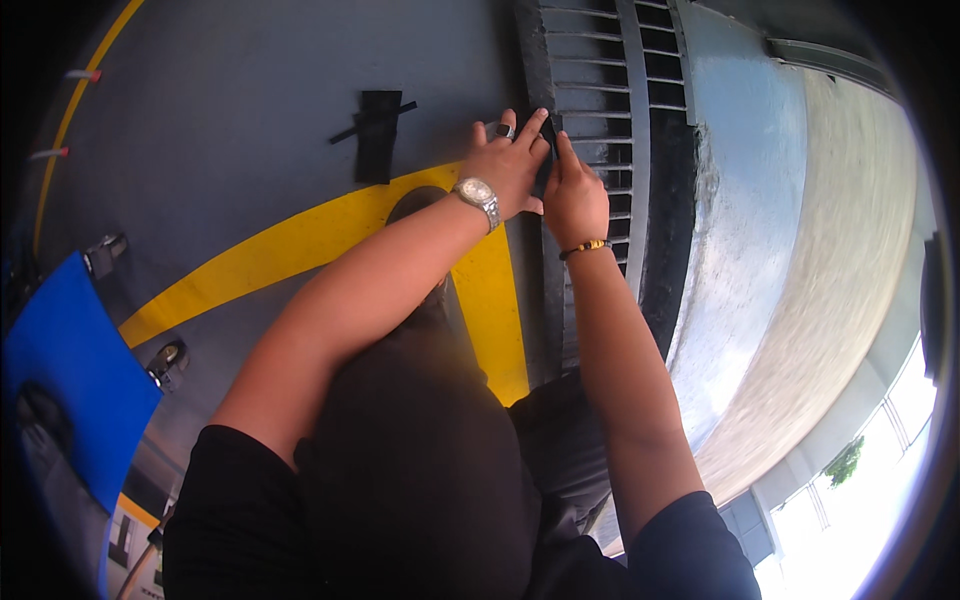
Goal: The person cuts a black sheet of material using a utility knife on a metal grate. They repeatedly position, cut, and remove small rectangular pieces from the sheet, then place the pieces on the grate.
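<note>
At the near side of a floor grating, my left hand [505, 168] lies palm down with its fingers stretched out and apart. It wears a ring and a silver wristwatch [478, 193]. Close beside it, my right hand [577, 200] points its index finger forward along the grating's edge; its other fingers are mostly hidden. A beaded bracelet [585, 248] circles that wrist. Between the two hands shows a narrow black strip [547, 170], which both seem to touch. Left of my hands, a black tape-like patch [377, 140] lies on the floor with a thinner strip crossing it.
The metal grating [590, 75] runs along the right, with a pale concrete strip [745, 250] beyond. Yellow lines [300, 235] cross the grey floor [240, 100]. A blue panel [80, 370] with metal casters stands at the left. My dark-clothed knee [415, 440] is bent between my arms.
</note>
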A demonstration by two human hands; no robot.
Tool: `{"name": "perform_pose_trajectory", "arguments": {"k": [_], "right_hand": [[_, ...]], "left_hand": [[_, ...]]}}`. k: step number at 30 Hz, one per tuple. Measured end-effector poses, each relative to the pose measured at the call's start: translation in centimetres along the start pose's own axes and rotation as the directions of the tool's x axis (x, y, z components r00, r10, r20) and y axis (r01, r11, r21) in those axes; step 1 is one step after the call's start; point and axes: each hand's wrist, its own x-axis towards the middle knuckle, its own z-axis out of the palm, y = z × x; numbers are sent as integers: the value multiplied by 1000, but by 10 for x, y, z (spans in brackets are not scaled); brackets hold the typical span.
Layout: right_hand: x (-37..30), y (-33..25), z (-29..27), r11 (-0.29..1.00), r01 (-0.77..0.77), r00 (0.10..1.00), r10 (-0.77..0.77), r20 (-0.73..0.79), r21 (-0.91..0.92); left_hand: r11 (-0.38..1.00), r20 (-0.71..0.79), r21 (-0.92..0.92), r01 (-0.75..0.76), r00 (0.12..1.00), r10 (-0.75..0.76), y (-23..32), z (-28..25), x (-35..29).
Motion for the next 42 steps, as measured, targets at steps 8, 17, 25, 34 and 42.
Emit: {"name": "perform_pose_trajectory", "arguments": {"k": [8,17,25,34,42], "right_hand": [[4,-8,-2,994,-54,997,59,53,-95],[11,-28,-16,974,-66,971,112,211,-215],[-12,-25,-28,962,-51,939,138,315,-269],[-58,-7,-27,951,-50,917,165,364,-304],[-110,8,-29,936,-31,865,200,460,-350]], "left_hand": [[1000,9,3,-13,1000,13,-2,0,0],[1000,-59,6,-18,998,18,-3,7,-1],[1000,13,14,-9,1000,9,0,-1,-1],[1000,-19,7,-21,1000,21,0,0,-1],[1000,-41,-8,-16,999,15,0,1,-1]]}}
